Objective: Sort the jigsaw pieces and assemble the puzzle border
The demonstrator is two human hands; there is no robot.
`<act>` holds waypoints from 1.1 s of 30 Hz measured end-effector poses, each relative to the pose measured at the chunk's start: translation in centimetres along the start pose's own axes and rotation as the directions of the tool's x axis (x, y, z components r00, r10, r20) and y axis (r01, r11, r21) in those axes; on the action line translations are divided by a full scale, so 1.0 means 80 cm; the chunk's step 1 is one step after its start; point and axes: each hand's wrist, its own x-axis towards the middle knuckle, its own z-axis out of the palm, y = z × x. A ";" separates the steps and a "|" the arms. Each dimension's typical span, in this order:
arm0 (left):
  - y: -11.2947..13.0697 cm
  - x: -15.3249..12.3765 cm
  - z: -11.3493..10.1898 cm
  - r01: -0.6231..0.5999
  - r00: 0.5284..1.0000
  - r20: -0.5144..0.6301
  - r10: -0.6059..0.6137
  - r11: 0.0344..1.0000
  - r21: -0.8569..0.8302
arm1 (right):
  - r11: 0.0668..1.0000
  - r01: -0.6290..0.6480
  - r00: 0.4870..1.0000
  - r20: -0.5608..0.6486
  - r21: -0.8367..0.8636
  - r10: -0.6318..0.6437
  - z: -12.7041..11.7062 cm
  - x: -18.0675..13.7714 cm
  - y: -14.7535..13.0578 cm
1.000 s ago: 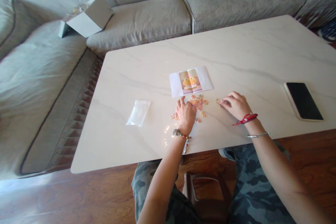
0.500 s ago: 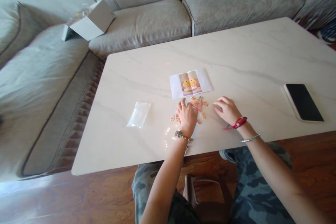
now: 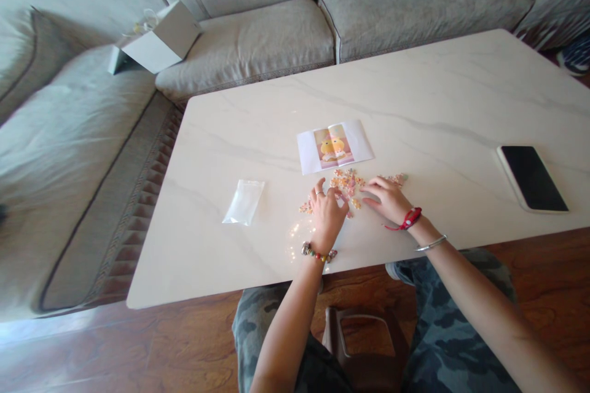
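Observation:
A pile of small pink, orange and yellow jigsaw puzzle pieces (image 3: 346, 180) lies on the white table in front of me. At its left edge my left hand (image 3: 328, 214) has its thumb and forefinger closed on what looks like a pink puzzle piece (image 3: 340, 201). More pieces peek out on the left of that hand. My right hand (image 3: 387, 199) is open at the pile's right side, thumb apart from the fingers. Another cluster of pieces (image 3: 399, 179) lies just behind it, partly hidden. Beyond the pile rests a creased paper sheet (image 3: 360, 142) with a printed picture of yellow characters.
On the left of the table lies a clear plastic bag (image 3: 244, 202). A phone (image 3: 533, 178) with a dark screen is at the far right. Grey sofas (image 3: 271, 37) border the table, with a white box (image 3: 161, 37) on one. A brown stool (image 3: 364, 344) stands below me.
My right hand has moved left to the pile's edge, and a cluster of pieces now shows behind it. My left hand has shifted slightly, uncovering more of the pile.

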 end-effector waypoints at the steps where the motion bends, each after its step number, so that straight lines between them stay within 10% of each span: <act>1: -0.003 -0.006 -0.001 -0.014 1.000 0.025 0.014 1.000 -0.012 | 1.000 0.019 1.000 0.020 0.011 -0.019 0.003 0.000 -0.003; 10: -0.018 -0.033 -0.007 -0.101 0.990 0.086 0.109 0.991 -0.091 | 0.993 0.110 0.980 0.160 0.047 -0.116 0.013 0.001 -0.023; 23: -0.098 -0.045 -0.034 0.033 0.994 -0.107 -0.038 0.998 -0.045 | 0.978 0.188 0.942 0.298 -0.096 -0.152 0.019 0.011 -0.028; 33: -0.062 -0.017 -0.019 -0.123 0.988 -0.090 0.123 0.992 0.005 | 0.963 0.032 0.996 0.084 -0.266 -0.010 -0.040 0.000 0.024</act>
